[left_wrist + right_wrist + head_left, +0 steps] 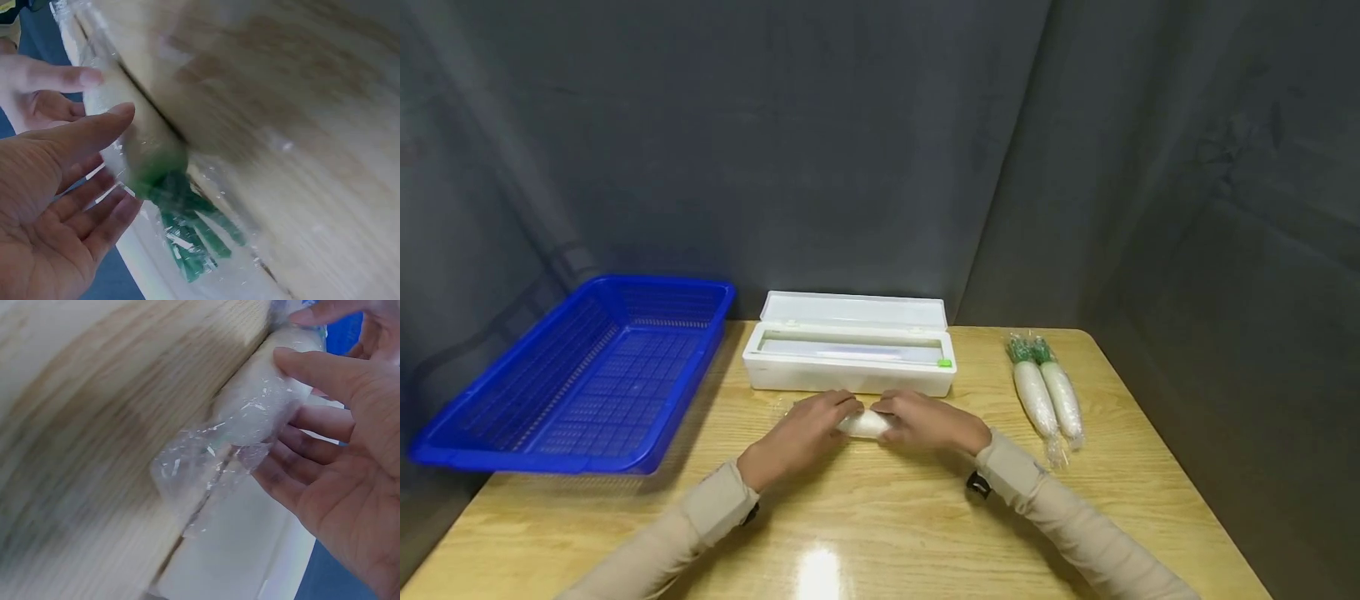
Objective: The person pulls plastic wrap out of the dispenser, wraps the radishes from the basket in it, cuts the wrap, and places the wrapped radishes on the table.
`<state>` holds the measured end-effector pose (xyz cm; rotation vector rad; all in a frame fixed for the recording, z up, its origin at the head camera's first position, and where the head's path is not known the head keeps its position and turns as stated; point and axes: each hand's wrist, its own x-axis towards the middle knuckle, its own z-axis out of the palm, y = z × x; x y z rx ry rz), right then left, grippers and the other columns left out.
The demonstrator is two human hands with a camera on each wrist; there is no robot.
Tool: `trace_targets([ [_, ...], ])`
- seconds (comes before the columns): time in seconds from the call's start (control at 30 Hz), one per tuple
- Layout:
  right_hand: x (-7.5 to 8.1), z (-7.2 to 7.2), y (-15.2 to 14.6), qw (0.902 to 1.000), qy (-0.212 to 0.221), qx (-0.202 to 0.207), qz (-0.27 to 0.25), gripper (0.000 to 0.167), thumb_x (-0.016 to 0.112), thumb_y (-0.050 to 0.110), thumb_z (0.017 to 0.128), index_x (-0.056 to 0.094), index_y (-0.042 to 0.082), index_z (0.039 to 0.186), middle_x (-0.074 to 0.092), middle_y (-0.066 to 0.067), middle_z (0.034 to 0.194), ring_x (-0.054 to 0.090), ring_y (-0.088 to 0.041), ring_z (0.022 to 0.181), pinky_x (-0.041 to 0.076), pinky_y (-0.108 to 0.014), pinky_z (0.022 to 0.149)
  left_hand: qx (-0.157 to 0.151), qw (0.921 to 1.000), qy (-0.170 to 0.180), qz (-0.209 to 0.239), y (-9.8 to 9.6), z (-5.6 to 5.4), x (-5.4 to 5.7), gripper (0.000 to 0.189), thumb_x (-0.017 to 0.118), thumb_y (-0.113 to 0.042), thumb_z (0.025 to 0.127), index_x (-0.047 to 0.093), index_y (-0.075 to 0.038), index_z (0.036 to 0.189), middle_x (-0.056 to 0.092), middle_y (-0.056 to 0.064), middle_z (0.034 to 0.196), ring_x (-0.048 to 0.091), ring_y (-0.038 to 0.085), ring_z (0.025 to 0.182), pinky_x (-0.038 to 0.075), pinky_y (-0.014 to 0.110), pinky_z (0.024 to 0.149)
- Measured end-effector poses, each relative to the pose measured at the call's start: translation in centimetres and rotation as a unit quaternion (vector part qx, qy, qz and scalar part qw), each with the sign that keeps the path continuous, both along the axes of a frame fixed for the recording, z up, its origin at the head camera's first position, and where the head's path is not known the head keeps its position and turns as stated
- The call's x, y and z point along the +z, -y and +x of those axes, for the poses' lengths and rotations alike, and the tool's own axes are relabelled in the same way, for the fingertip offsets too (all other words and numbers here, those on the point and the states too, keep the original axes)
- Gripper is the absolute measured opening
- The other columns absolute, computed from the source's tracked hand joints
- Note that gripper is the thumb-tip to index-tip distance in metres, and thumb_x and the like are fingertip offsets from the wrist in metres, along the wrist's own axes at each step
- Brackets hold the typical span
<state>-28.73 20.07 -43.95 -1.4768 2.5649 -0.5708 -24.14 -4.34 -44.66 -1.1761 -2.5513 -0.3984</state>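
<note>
A white radish (865,424) wrapped in clear film lies crosswise on the table, just in front of a white film dispenser box (850,381). My left hand (805,435) holds it near the leafy end, thumb on the near side and fingers on the far side. Green cut stalks (197,231) show through the film there. My right hand (931,422) grips the other part of the radish in the same way. Past that hand, loose crumpled film (190,465) sticks out from the radish's end.
The dispenser's lid (853,312) stands raised, and a green slider (944,363) sits at its right end. At the left is a blue plastic basket (688,375). Two wrapped radishes (1036,398) lie side by side on the right of the wooden table (880,517). Dark curtains (865,150) hang behind.
</note>
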Motion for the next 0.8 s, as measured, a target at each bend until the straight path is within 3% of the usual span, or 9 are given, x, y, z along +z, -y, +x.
trace_targets([
  [0.17, 0.0, 0.3, 0.1, 0.9997, 0.015, -0.016, -0.012, 0.018, 0.073, 0.011, 0.099, 0.072, 0.004, 0.115, 0.066, -0.002, 0.097, 0.052, -0.008, 0.082, 0.047, -0.022, 0.072, 0.022, 0.9997, -0.003, -0.012, -0.3, 0.2, -0.1, 0.050, 0.090, -0.002, 0.078, 0.066, -0.003, 0.122, 0.070, 0.008, 0.120, 0.070, 0.024, 0.105, 0.060, 0.037, 0.088],
  [0.3, -0.1, 1.6, -0.1, 0.9960, -0.081, -0.036, -0.008, 0.014, 0.073, 0.015, 0.100, 0.071, 0.005, 0.109, 0.069, -0.006, 0.098, 0.059, -0.011, 0.082, 0.048, -0.023, 0.068, 0.028, 0.9994, -0.004, -0.022, -0.4, 0.3, -0.1, 0.047, 0.089, 0.001, 0.079, 0.067, -0.001, 0.121, 0.071, 0.011, 0.121, 0.070, 0.027, 0.106, 0.060, 0.039, 0.089],
  [0.4, 0.0, 2.5, -0.6, 0.9822, -0.172, -0.075, 0.001, 0.019, 0.081, 0.018, 0.094, 0.070, 0.003, 0.101, 0.069, -0.009, 0.094, 0.063, -0.019, 0.080, 0.052, -0.028, 0.065, 0.033, 0.9992, 0.003, -0.024, -0.4, 0.1, 0.0, 0.046, 0.087, 0.002, 0.081, 0.068, 0.001, 0.122, 0.072, 0.014, 0.122, 0.071, 0.029, 0.108, 0.060, 0.040, 0.090],
  [0.5, -0.1, 3.1, -1.3, 0.9725, -0.201, -0.118, 0.005, 0.023, 0.086, 0.014, 0.087, 0.067, 0.002, 0.090, 0.065, -0.011, 0.084, 0.063, -0.023, 0.074, 0.052, -0.031, 0.060, 0.040, 0.9988, 0.019, -0.020, -0.4, -0.1, 0.1, 0.046, 0.086, 0.002, 0.082, 0.069, 0.001, 0.124, 0.073, 0.013, 0.121, 0.072, 0.029, 0.108, 0.060, 0.040, 0.091],
  [0.57, -0.2, 3.3, -1.7, 0.9757, -0.177, -0.129, -0.012, 0.019, 0.083, 0.003, 0.087, 0.064, 0.001, 0.084, 0.062, -0.008, 0.077, 0.059, -0.020, 0.068, 0.048, -0.028, 0.057, 0.041, 0.9986, 0.031, -0.016, -0.4, -0.3, 0.2, 0.045, 0.087, 0.002, 0.081, 0.070, 0.001, 0.123, 0.073, 0.013, 0.119, 0.072, 0.028, 0.106, 0.060, 0.039, 0.090],
  [0.7, -0.8, 3.2, -2.3, 0.9872, -0.070, -0.108, -0.093, 0.022, 0.063, -0.015, 0.092, 0.057, 0.000, 0.077, 0.041, 0.004, 0.065, 0.038, -0.006, 0.061, 0.033, -0.021, 0.055, 0.042, 0.9976, 0.053, -0.017, -0.3, -0.5, 0.5, 0.045, 0.087, 0.001, 0.081, 0.071, 0.002, 0.123, 0.074, 0.013, 0.118, 0.073, 0.028, 0.106, 0.060, 0.039, 0.091],
  [0.8, -1.2, 2.9, -2.5, 0.9856, -0.006, -0.099, -0.137, 0.026, 0.051, -0.022, 0.092, 0.052, -0.002, 0.075, 0.028, 0.006, 0.067, 0.026, -0.003, 0.061, 0.026, -0.019, 0.056, 0.042, 0.9969, 0.062, -0.021, -0.4, -0.5, 0.7, 0.045, 0.087, -0.002, 0.082, 0.071, 0.002, 0.125, 0.073, 0.014, 0.119, 0.072, 0.028, 0.107, 0.060, 0.039, 0.091],
])
